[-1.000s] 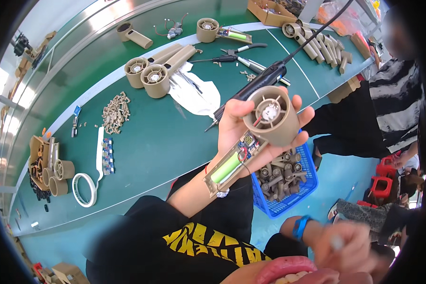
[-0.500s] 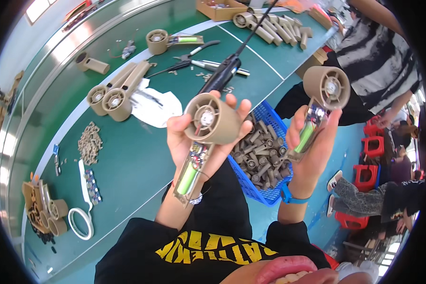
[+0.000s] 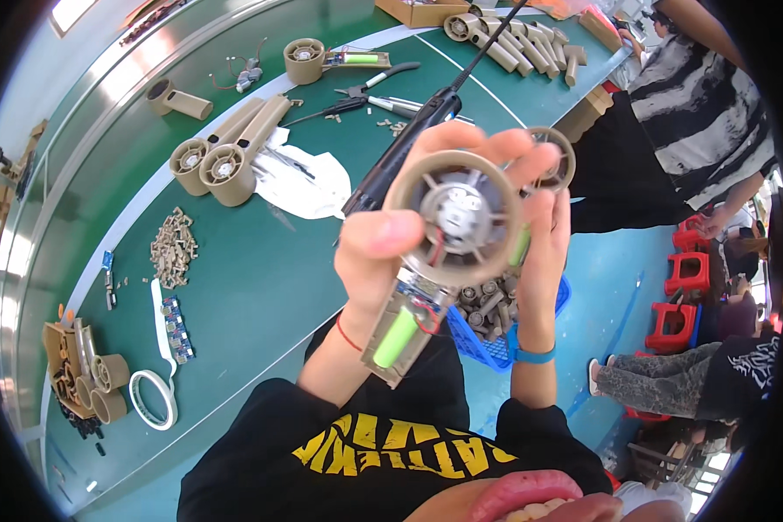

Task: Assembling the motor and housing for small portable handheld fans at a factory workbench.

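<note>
My left hand grips a beige handheld fan close to the camera. Its round head faces up with the motor behind the spokes, and the opened handle bares a green battery, wires and a small circuit board. Just behind it, my right hand is closed on a second handheld fan. The first fan hides much of that one; part of its ring and a bit of green battery show. Whether the two fans touch, I cannot tell.
On the green table lie a black stick-shaped tool, pliers, more fan bodies, small beige parts and a white tape roll. A blue basket of beige parts stands below. Another person is at the right.
The left hand has raised its fan toward the camera and to the right. My right hand has moved left, so its fan now sits partly behind the other.
</note>
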`<state>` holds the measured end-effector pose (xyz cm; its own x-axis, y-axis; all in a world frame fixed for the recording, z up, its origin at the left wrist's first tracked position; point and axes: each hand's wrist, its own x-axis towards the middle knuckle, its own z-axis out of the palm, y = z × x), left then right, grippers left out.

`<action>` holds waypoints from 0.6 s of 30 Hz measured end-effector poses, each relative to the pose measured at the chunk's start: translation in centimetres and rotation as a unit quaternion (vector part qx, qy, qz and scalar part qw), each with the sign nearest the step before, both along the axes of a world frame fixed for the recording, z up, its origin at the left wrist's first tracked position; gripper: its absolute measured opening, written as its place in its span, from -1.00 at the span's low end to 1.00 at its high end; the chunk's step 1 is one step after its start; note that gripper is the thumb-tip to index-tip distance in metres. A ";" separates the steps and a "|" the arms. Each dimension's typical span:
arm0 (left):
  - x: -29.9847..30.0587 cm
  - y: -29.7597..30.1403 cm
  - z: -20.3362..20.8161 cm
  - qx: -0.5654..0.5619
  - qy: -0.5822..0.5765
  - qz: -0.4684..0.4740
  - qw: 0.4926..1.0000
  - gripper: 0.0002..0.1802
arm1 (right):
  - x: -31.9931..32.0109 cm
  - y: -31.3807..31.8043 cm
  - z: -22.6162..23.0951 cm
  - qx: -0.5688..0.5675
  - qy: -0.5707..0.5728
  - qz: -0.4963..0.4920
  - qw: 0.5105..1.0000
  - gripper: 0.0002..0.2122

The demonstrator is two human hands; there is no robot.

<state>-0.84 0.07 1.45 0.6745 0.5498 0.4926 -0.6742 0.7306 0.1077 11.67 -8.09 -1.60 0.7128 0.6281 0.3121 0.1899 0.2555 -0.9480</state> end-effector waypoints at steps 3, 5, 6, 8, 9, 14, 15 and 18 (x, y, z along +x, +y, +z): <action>1.3 -0.5 1.8 0.001 -0.051 -0.044 0.998 -0.11 | -1.1 -1.3 -0.4 -0.002 0.097 0.107 0.990 -0.54; 2.0 -0.4 2.3 0.023 -0.041 -0.052 0.998 -0.07 | -1.5 -1.6 -0.7 0.019 0.112 0.108 0.988 -0.55; 2.3 -0.3 2.3 0.049 -0.024 -0.055 0.997 -0.04 | -1.5 -1.5 -1.0 0.018 0.114 0.114 0.987 -0.55; 2.4 -0.8 2.8 -0.073 -0.053 -0.107 0.990 -0.03 | -1.7 -1.4 -1.5 0.018 0.116 0.125 0.985 -0.54; 2.3 -1.2 3.4 -0.194 -0.085 -0.158 0.965 -0.02 | -1.8 -1.3 -1.6 0.018 0.116 0.130 0.984 -0.54; 3.3 -0.1 2.1 0.121 -0.032 -0.041 0.991 -0.01 | -1.4 -1.8 -1.1 0.006 0.108 0.141 0.984 -0.52; 3.0 -1.2 4.2 -0.045 -0.044 -0.049 0.997 -0.02 | -1.4 -1.8 -0.9 0.005 0.110 0.143 0.984 -0.52; 1.5 1.5 0.0 0.002 -0.049 -0.029 0.998 -0.10 | -1.2 -2.2 -0.5 0.012 0.192 0.134 0.972 -0.54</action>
<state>0.66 1.60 1.45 0.6528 0.5093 0.5608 -0.6388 0.7680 0.0461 10.44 -10.29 -2.13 0.5915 0.8030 0.0721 -0.2530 0.2698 -0.9291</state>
